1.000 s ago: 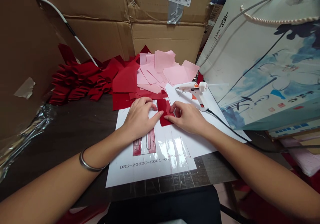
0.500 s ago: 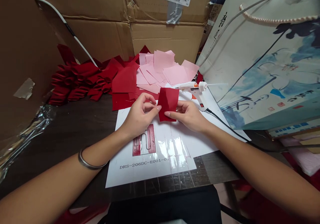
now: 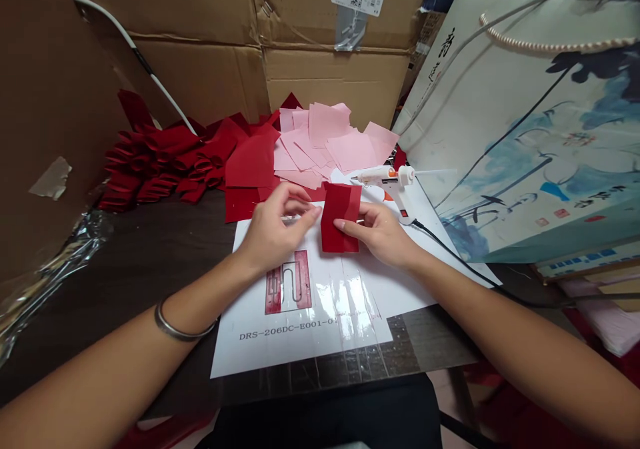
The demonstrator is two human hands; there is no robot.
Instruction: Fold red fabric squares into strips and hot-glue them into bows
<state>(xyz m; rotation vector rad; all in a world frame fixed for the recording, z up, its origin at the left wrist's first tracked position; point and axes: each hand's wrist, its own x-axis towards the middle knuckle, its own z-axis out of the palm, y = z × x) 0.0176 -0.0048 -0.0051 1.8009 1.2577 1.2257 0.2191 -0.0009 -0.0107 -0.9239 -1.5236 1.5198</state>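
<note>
Deep red cloth (image 3: 341,217) (pink squares (image 3: 325,139) behind), blue ink-wash bag (image 3: 520,135)

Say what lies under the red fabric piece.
A white taped paper sheet lies below the red fabric piece; the stretch it covers is hidden, so any printing there cannot be seen.

Silver bangle (image 3: 175,332) on bare left forearm (image 3: 115,369)
</note>
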